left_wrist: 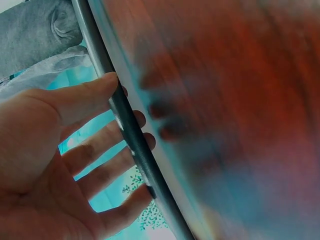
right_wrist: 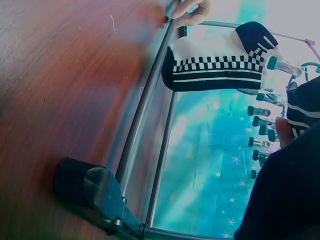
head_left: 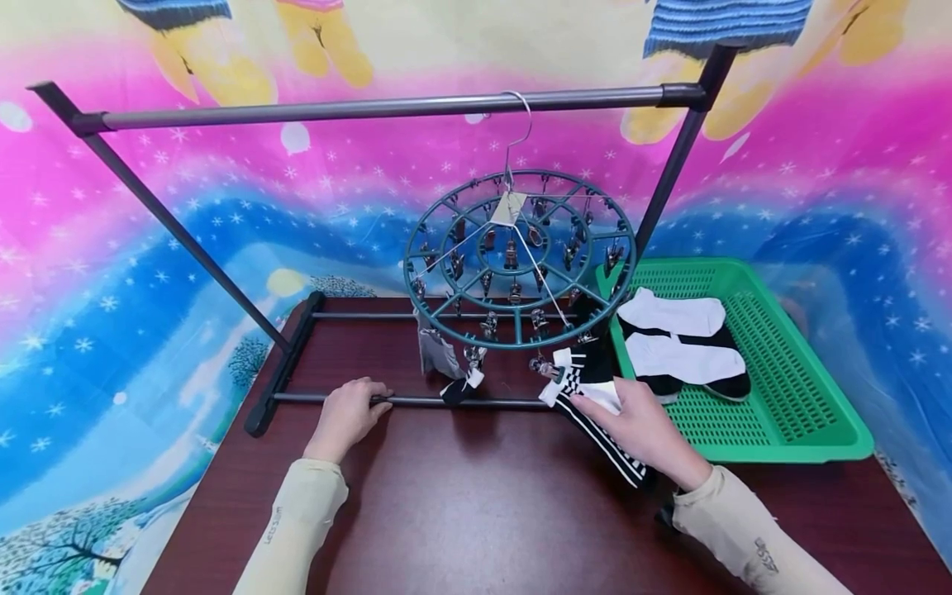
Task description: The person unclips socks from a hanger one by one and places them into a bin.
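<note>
My left hand (head_left: 349, 417) grips the rack's lower front bar (left_wrist: 135, 135), thumb on one side and fingers round the other. At the right, my right hand (head_left: 647, 421) holds a black-and-white sock (head_left: 601, 394) just below the front clips of a round green clip hanger (head_left: 518, 337). Its fingertip shows beside dark striped cloth (right_wrist: 304, 105) in the right wrist view; the rest of this hand is hidden there. Close by, a checkered and striped sock (right_wrist: 217, 67) hangs from a clip (right_wrist: 287, 67) by its cuff.
The hanger hooks over the top rail (head_left: 372, 109) of a dark metal rack. A grey sock (head_left: 437, 354) and a small black-and-white sock (head_left: 463, 387) hang from it. At the right, a green basket (head_left: 833, 453) holds several black-and-white socks (head_left: 692, 359). A patterned cloth backdrop (head_left: 89, 330) surrounds the table (head_left: 461, 512).
</note>
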A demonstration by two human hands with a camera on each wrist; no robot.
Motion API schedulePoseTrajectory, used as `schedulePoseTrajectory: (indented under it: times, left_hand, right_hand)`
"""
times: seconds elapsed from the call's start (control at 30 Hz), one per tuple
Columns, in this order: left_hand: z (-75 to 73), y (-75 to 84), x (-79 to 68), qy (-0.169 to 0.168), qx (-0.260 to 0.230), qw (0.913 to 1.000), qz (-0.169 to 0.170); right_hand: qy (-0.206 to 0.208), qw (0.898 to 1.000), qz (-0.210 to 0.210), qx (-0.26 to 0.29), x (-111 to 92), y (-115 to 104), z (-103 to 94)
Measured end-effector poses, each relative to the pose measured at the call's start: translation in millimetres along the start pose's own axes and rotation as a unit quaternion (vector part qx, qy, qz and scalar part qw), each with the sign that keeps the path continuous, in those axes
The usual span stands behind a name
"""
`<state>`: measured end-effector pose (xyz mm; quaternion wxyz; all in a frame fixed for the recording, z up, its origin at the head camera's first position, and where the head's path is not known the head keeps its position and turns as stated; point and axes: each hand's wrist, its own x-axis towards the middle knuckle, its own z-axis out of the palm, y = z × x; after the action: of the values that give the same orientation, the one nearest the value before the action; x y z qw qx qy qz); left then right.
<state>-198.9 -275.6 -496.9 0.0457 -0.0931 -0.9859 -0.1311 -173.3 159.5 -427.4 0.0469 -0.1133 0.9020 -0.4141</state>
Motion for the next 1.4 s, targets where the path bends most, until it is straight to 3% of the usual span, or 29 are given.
schedulePoseTrajectory:
  times: [0.23, 0.47, 0.63, 0.7, 0.77, 0.83, 0.93, 0.97, 1.03, 1.1, 1.17, 1.23, 1.3, 1.4]
  left_hand:
    - [1.7, 0.2, -2.5, -0.005, -0.007, 1.0, -0.004]
    - [2.1, -0.5, 0.2, 0.003, -0.009, 1.0, 0.001]
    - [1.4, -1.8, -1.2, -0.001, -0.015, 0.9999, 0.004]
    - [-0.2, -0.7, -2.7, 0.027, -0.015, 0.9995, 0.011]
    - [-3.8, 3.9, -3.2, 0.101, -0.019, 0.9943, 0.03]
    - [-10.9, 14.5, -3.2, 0.204, -0.028, 0.9764, 0.064]
    - [-26.1, 43.6, -3.5, 0.348, -0.047, 0.9235, 0.154]
    - [-31.2, 56.0, -4.5, 0.374, -0.057, 0.9063, 0.188]
    - [-38.4, 83.9, -7.2, 0.394, -0.079, 0.8795, 0.254]
    - [-41.0, 112.8, -10.5, 0.369, -0.111, 0.8721, 0.302]
    - [-39.8, 140.2, -13.2, 0.305, -0.16, 0.8837, 0.316]
    - [-36.8, 163.5, -13.9, 0.23, -0.204, 0.9036, 0.299]
    - [-34.7, 181.9, -12.2, 0.155, -0.242, 0.9222, 0.258]
    - [-33.8, 199.6, -4.7, 0.089, -0.283, 0.9344, 0.197]
  right_hand:
    - [0.044, 0.998, -0.037, -0.027, -4.2, 1.9, 6.1]
    - [0.11, 0.987, -0.078, -0.083, -8.5, -0.8, 10.4]
    - [0.119, 0.987, -0.077, -0.079, -9.5, -1.6, 10.2]
    - [0.116, 0.988, -0.076, -0.073, -9.9, -1.2, 10.2]
    - [0.113, 0.988, -0.077, -0.07, -10.0, -1.4, 9.9]
    - [0.112, 0.988, -0.08, -0.072, -9.9, -1.3, 9.6]
    - [0.115, 0.987, -0.085, -0.077, -9.6, -1.0, 9.2]
    - [0.117, 0.986, -0.089, -0.078, -9.4, -1.0, 9.0]
    - [0.121, 0.985, -0.095, -0.081, -9.2, -0.7, 8.8]
    - [0.123, 0.984, -0.101, -0.082, -9.2, -0.8, 8.5]
    - [0.122, 0.984, -0.104, -0.084, -9.3, -1.3, 8.0]
    - [0.118, 0.984, -0.104, -0.085, -9.5, -2.4, 7.4]
    - [0.114, 0.984, -0.104, -0.087, -9.6, -3.4, 7.1]
    - [0.112, 0.983, -0.109, -0.092, -9.0, -4.1, 6.9]
